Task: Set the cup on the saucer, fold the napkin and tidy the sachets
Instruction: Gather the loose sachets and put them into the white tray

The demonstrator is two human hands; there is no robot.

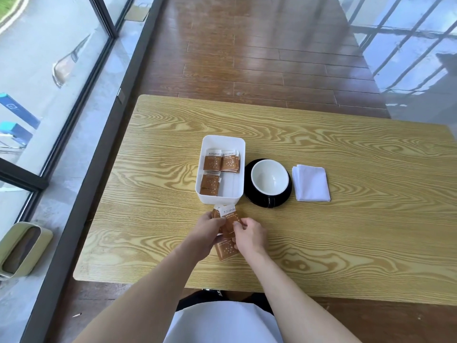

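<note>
A light wood-grain counter (346, 219) with rounded corners stands on a dark plank floor (259, 58) that catches pale reflections. Along the left runs a wall of glass panes (49, 58) in dark metal frames (106, 18), with pavement and a blue sign (17, 110) visible outside. An olive-green bin (22, 248) sits on the grey sill strip (81, 144) near the lower left. More glass with a grid of bars (408, 45) shows at upper right.
</note>
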